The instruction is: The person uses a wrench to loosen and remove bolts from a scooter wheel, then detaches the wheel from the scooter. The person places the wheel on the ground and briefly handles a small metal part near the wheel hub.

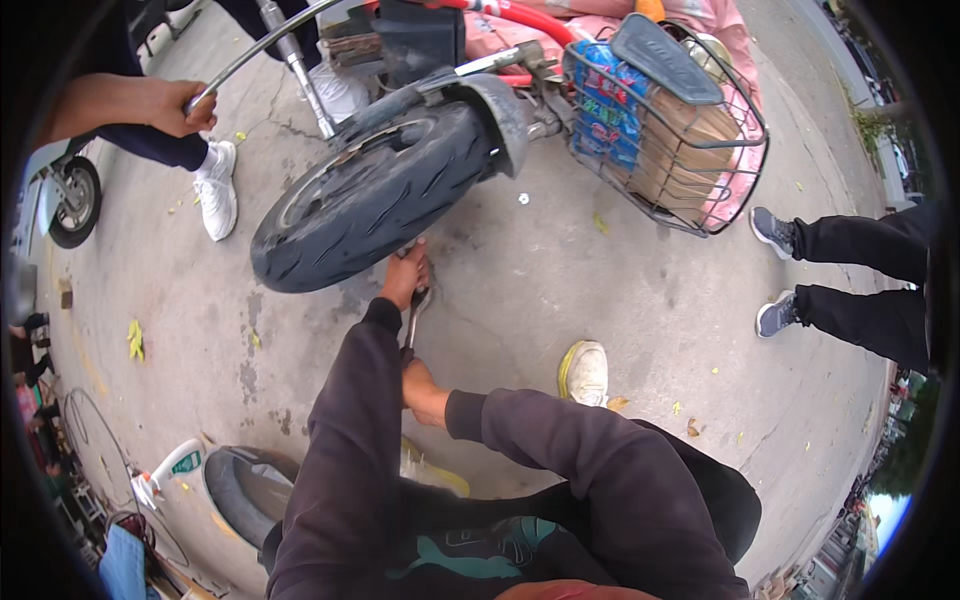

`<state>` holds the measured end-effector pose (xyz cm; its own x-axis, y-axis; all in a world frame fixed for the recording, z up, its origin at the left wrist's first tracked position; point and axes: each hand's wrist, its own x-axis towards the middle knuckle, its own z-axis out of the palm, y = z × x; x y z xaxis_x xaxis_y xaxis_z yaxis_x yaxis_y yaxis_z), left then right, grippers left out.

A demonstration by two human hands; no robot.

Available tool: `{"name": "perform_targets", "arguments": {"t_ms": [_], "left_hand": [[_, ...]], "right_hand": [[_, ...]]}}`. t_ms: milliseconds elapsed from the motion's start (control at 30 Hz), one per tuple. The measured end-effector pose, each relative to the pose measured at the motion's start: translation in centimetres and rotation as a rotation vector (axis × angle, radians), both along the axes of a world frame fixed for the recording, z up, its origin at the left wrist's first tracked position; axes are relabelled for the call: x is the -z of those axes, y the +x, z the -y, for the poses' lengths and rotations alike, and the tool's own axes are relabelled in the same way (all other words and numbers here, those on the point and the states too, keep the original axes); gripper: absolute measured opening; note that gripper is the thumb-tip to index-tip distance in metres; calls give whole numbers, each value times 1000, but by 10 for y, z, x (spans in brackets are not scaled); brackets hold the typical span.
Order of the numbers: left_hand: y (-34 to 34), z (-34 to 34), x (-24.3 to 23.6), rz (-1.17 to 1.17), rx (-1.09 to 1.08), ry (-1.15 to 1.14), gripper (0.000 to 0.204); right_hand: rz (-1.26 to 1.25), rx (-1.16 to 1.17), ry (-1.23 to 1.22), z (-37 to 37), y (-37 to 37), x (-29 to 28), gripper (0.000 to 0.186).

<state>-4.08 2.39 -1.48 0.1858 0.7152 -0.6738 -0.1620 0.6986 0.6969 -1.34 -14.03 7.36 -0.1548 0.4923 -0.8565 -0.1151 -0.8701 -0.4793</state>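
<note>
Right hand wraps the tool; left hand curls beside the tire, hold unclear. We keep pulls square, steady.

Quantities on the pavement: hands of the wearer, two (left hand, right hand); metal tool, one; large black tyre, one; wire basket, one. Toward the left edge: parked vehicle's wheel, one; white shoes, two; co-worker's hand, one; metal bar, one. Toward the right edge: grey shoes, two.
</note>
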Motion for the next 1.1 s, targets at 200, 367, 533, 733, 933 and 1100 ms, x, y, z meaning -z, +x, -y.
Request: {"name": "perform_targets", "arguments": {"t_ms": [200,367,533,733,933,1100], "left_hand": [[-8,7,2,-24,-38,62,42],[-6,6,11,38,-48,38,48],[2,7,15,-11,-25,110,37],[12,22,61,-1046,-110,708,19],[17,33,71,-1177,66,809,23],[16,37,70,-1034,143,760,23]], "right_hand": [[-294,-658,-256,-79,159,-19,19],[-38,-1118,-81,-173,235,20,30],[-63,-1058,-55,-207,253,62,40],[-408,-882,-232,-179,251,41,48],[-611,-765,-405,-184,252,58,50],[-588,-525,-579,-154,241,32,21]]}}
